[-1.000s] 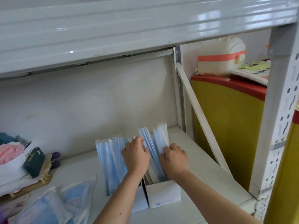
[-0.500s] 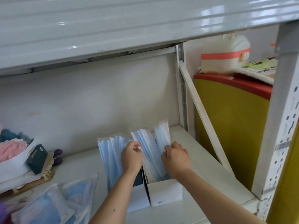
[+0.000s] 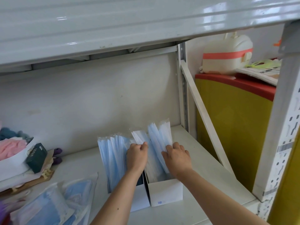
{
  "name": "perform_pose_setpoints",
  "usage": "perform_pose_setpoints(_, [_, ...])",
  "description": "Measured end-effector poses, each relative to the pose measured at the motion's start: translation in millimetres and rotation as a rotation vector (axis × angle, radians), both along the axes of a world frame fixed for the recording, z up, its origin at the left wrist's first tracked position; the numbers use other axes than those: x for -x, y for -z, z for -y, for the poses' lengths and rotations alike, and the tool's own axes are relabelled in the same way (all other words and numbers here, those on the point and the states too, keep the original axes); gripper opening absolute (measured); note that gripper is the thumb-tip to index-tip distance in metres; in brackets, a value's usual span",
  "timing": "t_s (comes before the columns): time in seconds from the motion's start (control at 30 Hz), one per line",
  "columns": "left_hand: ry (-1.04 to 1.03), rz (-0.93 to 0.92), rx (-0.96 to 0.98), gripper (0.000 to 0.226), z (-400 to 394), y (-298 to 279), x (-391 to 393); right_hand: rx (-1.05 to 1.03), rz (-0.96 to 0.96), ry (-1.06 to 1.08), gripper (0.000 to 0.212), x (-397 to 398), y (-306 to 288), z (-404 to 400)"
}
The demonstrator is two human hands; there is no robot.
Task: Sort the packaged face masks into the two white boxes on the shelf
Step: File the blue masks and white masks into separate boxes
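White metal shelf [image 3: 203, 181], with an upper shelf overhanging the top of the view and a pale back wall behind. Right of the shelf frame: a yellow cabinet with a red top [image 3: 230, 114], carrying a cream container with an orange band [image 3: 227, 56] and some papers [image 3: 259, 72].

Two white boxes stand side by side at the near middle of the shelf, touching or nearly so. Left box [image 3: 139, 198]: packed with upright packaged masks, blue, in clear sleeves [image 3: 112, 153], leaning slightly left. Right box [image 3: 165, 192]: a second upright bunch of packaged masks [image 3: 159, 140], fanned apart at the top.

Far left of the shelf: a white tray holding pink and blue-grey fabric [image 3: 11, 148], a dark green small box [image 3: 36, 157] leaning against it, and something purple [image 3: 57, 154] behind. Near left corner: loose bags of blue masks [image 3: 53, 203] lying flat.

Left hand [image 3: 137, 155]: over the gap between the boxes, fingers curled, thumb and fingertips pinching the lower part of one white-looking packet [image 3: 138, 137] that tilts left out of the right bunch.

Right hand [image 3: 177, 155]: fingers bent into the right side of the right box's bunch, pressing the packets there. Whether it actually grips a packet, I cannot tell.
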State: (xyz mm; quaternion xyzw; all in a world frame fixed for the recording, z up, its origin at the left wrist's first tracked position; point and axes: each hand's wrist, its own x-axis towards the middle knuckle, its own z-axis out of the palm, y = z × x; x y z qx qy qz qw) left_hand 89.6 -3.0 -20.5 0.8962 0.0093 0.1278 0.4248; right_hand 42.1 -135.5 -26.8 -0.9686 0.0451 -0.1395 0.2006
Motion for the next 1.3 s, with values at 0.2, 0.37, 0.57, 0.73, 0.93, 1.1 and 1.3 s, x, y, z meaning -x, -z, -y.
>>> perform_pose_setpoints(0.2, [-0.001,-0.011,0.040,0.039,0.2,-1.6,1.2,-0.048,-0.018,-0.003,0.036,-0.2,-0.8,1.0])
perform_pose_setpoints(0.37, [-0.023,-0.014,0.069,0.038,2.0,-3.4,4.6,-0.065,-0.018,0.003,0.036,-0.2,-1.4,-0.1])
perform_pose_setpoints(0.57, [-0.005,-0.012,0.133,0.053,6.7,-11.0,14.4,-0.092,-0.014,0.015,0.034,-0.6,1.0,-0.4])
perform_pose_setpoints(0.73, [-0.010,0.007,0.100,0.060,8.2,-11.7,14.6,-0.109,-0.013,0.010,0.036,-1.2,1.6,0.3])
perform_pose_setpoints(0.93, [0.005,0.040,0.066,0.062,6.9,-7.2,9.8,-0.123,-0.005,0.018,0.035,-1.3,2.8,0.2])
perform_pose_setpoints(1.1, [0.066,0.067,-0.027,0.061,3.3,3.4,-0.4,-0.129,-0.002,0.028,0.034,-1.9,2.7,0.2])
perform_pose_setpoints(1.3, [0.083,0.065,-0.009,0.055,2.3,7.8,-3.9,-0.134,-0.003,0.032,0.034,-1.9,2.4,1.4])
